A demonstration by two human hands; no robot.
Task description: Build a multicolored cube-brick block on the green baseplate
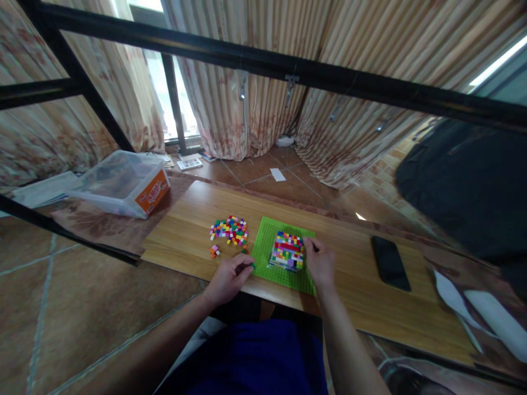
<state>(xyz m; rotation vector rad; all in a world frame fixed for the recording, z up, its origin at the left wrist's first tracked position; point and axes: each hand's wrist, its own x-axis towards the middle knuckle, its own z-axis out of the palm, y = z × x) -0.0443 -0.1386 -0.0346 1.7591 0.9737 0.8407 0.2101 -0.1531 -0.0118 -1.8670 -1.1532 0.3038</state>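
Right hand [320, 264] at brick block [287, 250], orange label [152, 193] lettering blurred

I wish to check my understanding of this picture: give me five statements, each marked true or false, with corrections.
1. The toy-brick structure stands on the green baseplate. True.
2. The smartphone lies on the baseplate. False: the smartphone lies on the wooden board.
3. The right hand is nearer to the structure than the left hand. True.
4. The loose bricks lie right of the baseplate. False: they lie left of it.
5. The transparent box bears an orange label. True.
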